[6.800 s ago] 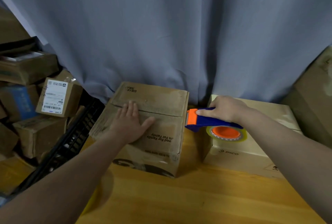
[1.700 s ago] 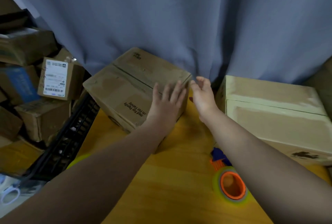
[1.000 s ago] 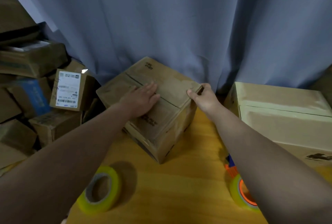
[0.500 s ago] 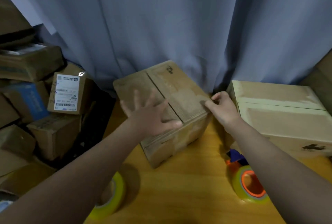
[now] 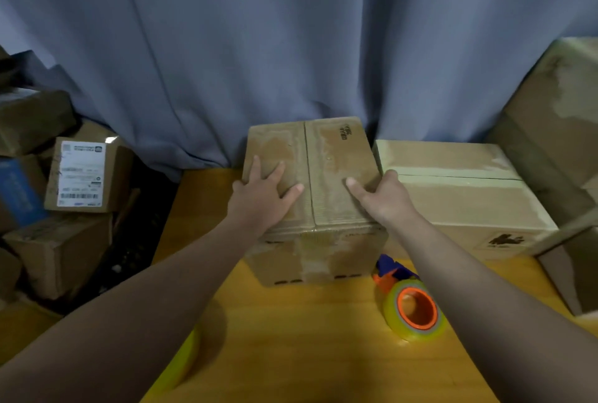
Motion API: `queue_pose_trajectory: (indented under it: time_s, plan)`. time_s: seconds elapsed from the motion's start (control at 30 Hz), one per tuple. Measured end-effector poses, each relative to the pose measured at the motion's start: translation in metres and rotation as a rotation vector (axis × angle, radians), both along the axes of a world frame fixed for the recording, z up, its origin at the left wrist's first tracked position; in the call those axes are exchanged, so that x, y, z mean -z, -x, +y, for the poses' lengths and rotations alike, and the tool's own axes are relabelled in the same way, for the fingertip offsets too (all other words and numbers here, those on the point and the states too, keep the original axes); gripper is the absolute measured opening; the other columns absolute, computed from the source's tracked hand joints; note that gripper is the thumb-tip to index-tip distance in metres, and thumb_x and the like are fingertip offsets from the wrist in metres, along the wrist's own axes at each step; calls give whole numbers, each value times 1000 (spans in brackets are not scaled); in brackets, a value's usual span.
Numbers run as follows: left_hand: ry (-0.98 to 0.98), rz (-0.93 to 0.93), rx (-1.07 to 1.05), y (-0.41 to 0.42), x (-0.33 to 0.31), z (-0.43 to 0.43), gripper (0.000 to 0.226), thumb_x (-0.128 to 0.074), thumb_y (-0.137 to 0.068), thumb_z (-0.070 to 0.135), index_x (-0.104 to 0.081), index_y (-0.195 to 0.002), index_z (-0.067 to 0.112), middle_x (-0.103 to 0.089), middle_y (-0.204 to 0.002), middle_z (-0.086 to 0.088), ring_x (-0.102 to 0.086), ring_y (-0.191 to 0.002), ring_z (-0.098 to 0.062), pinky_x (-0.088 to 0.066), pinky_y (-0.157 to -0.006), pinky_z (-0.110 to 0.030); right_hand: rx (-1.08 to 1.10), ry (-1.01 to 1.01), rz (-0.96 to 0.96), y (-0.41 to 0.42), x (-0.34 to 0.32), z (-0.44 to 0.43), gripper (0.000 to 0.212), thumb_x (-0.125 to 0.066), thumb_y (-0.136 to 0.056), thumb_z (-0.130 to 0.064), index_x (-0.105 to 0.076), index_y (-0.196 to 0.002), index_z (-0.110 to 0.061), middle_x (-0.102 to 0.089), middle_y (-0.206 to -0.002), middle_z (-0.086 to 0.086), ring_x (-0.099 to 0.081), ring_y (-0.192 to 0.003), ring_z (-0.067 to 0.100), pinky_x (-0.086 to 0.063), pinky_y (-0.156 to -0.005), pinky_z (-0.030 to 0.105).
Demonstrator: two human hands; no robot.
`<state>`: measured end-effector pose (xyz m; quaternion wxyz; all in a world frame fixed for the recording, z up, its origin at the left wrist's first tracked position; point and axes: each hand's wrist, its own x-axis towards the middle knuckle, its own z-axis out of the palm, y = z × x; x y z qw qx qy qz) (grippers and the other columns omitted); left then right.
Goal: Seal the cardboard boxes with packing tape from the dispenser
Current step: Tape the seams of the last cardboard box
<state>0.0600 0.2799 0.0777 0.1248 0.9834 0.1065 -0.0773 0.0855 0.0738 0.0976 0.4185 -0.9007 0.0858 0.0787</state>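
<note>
Head view, box: we see the brown box (image 5: 336, 169) at frame centre on the table (image 5: 307, 338).
Left hand (image 5: 262, 198): flat, fingers spread, on its left flap.
Right hand (image 5: 385, 198): grips its right edge, thumb on top.
Tape dispenser (image 5: 411, 305): lower right, lying on the table.

Box (image 5: 336, 173) — left hand (image 5: 259, 203) presses, right hand (image 5: 386, 198) grips.

Two hands, left hand (image 5: 262, 200) and right hand (image 5: 383, 200), hold one brown box (image 5: 336, 163). Right of them: one paler box (image 5: 453, 205), one big carton (image 5: 556, 118). Short of the grip: one tape dispenser (image 5: 414, 308), one loose tape roll (image 5: 186, 351). Leftward, at least five piled boxes (image 5: 61, 250).
</note>
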Motion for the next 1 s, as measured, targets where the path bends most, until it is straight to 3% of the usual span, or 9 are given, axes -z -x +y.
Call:
queue_pose_trajectory:
  time_s: [0.1, 0.23, 0.4, 0.53, 0.6, 0.67, 0.73, 0.87, 1.0]
  plan:
    - [-66, 65, -68, -11, -9, -2, 79, -18, -82, 81, -2, -150, 43, 10, -160, -1, -11, -138, -49, -20, -109, -55, -12, -46, 31, 1, 9, 15, 72, -66, -83, -52, -33, -127, -7, -52, -129, 10, -52, -118, 29, -44, -90, 36]
    - [-134, 169, -57, -16, -10, -5, 94, -15, -71, 91, 10, -149, 43, 19, -158, 2, 2, -139, -51, -15, -108, -59, -50, 8, -15, -5, 19, 25, 71, -64, -84, -52, -34, -129, -6, -55, -125, 10, -55, -112, 28, -43, -80, 32]
    - [-179, 199, 253, 0, -13, -10, 84, -14, -79, 83, 16, -146, 43, 28, -155, 4, 25, -142, -34, 9, -108, -67, -82, -18, -62, -9, 25, 22, 72, -64, -85, -50, -33, -136, -9, -56, -125, 8, -56, -113, 28, -41, -79, 28]
    - [-271, 7, 596, 26, -4, -35, 80, -21, -90, 69, 11, -151, 28, 13, -160, 1, 12, -146, -19, 7, -117, -50, -96, -201, -39, -9, 26, 13, 65, -60, -89, -47, -35, -141, -16, -55, -129, 4, -53, -117, 24, -43, -89, 30]
    - [-354, -62, 593, 22, 3, -45, 76, -24, -95, 60, 9, -151, 22, 9, -160, -1, 6, -147, -17, 3, -118, -39, -71, -317, 11, -7, 26, 0, 52, -46, -97, -46, -41, -141, -19, -56, -128, 3, -53, -115, 22, -44, -92, 31]
    - [-376, -70, 561, 17, 6, -55, 72, -24, -97, 55, 9, -151, 22, 9, -160, -1, 4, -147, -18, 1, -119, -35, 28, -379, 61, -3, 31, -20, 43, -35, -101, -45, -55, -128, -18, -60, -114, 2, -55, -104, 20, -46, -86, 29]
    - [-360, -69, 534, 13, 5, -66, 68, -24, -99, 52, 8, -152, 24, 8, -160, -2, 4, -147, -19, 1, -118, -35, 105, -365, 67, 1, 43, -43, 36, -35, -103, -37, -62, -112, -15, -64, -108, 6, -58, -102, 22, -48, -93, 37]
    - [-214, -208, 524, 26, 8, -94, 52, -29, -104, 31, -12, -153, 20, -7, -160, -3, -2, -148, -18, 4, -118, -33, -89, -36, 95, 12, 79, -85, 25, -44, -95, -5, -64, -81, -10, -68, -89, 14, -64, -91, 33, -51, -80, 38]
    - [-11, -406, 675, 64, 33, -109, 44, -53, -96, 20, -47, -140, 18, -36, -151, -5, -28, -142, -21, -17, -115, -36, -238, 378, 204, 20, 121, -120, 33, -54, -84, -4, -61, -116, -8, -63, -113, 12, -60, -101, 33, -51, -79, 35]
